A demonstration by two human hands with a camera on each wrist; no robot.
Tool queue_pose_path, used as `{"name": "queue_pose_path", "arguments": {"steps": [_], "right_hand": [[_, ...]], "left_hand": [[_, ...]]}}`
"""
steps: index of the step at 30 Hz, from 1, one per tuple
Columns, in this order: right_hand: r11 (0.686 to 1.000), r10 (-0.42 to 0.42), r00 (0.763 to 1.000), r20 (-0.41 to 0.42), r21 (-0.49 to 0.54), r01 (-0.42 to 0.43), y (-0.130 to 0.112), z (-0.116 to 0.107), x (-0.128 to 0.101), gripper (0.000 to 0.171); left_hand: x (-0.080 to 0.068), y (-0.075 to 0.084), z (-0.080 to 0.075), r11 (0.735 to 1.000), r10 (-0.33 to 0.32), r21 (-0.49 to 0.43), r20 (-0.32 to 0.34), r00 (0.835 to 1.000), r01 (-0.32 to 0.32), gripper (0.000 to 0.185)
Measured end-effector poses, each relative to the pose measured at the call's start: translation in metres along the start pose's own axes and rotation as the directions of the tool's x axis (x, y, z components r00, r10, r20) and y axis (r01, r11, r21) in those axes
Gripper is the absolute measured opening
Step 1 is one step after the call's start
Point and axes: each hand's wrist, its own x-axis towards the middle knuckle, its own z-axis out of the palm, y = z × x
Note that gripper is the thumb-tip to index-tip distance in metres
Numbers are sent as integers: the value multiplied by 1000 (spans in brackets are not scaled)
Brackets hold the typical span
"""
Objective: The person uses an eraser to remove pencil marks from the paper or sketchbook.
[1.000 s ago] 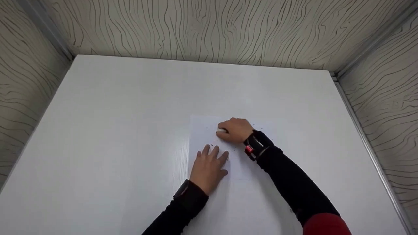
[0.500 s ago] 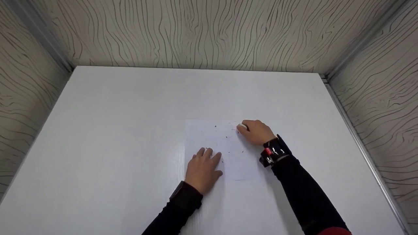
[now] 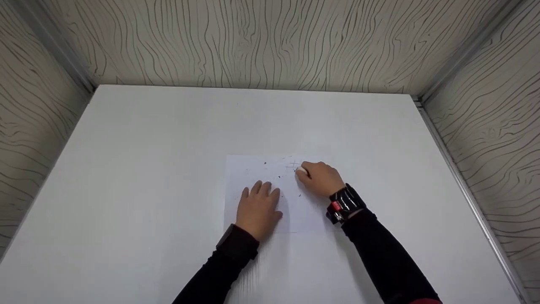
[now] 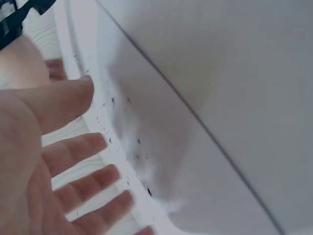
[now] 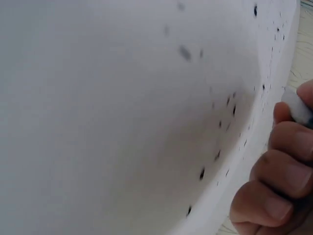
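Observation:
A white sheet of paper (image 3: 253, 169) lies flat on the white table (image 3: 147, 147), with faint pencil marks and dark crumbs near its top edge. My left hand (image 3: 257, 209) rests flat on the sheet's lower left, fingers straight and spread (image 4: 73, 147). My right hand (image 3: 320, 178) pinches a small white eraser (image 3: 301, 170) and presses it on the paper near the faint marks at the upper right. In the right wrist view the eraser (image 5: 296, 106) shows between curled fingertips, with crumbs scattered on the paper (image 5: 122, 122).
Wood-grain walls (image 3: 270, 42) close in the table at the back and on both sides. A metal strip (image 3: 460, 181) runs along the right edge. A black band with a red part (image 3: 344, 204) sits on my right wrist.
My right hand with the eraser swung from the sheet's middle out to its upper right, then came back slightly left. The sheet and my left hand sit further left in view.

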Motion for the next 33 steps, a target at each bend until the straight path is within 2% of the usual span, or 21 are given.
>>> {"name": "queue_pose_path", "arguments": {"steps": [7,10,15,19,22,26,31,33], "right_hand": [[999,-54,998,42,-3,54,-13,17,3,34],[998,-42,999,26,-51,44,-16,16,4,33],[987,6,999,-35,-161,-12,-19,7,10,33],[990,-1,999,-55,-143,-7,-26,4,18,32],[994,-38,999,-21,-104,35,-32,5,24,34],[991,-35,999,14,-132,37,-31,5,32,34],[983,15,998,-58,-180,-25,-23,-1,40,30],[986,-4,999,-52,-169,-5,-22,-1,42,30]], "left_hand": [[13,10,8,998,-15,68,94,995,9,74],[14,9,7,996,-19,91,103,994,9,78],[17,7,4,998,-4,68,99,995,-3,75],[19,6,3,999,0,47,109,994,-5,72],[20,6,4,999,1,48,102,995,-6,71],[22,7,6,998,8,67,82,997,-13,70],[22,10,8,997,10,82,82,997,-17,69],[21,11,10,997,10,78,91,996,-17,70]]}}
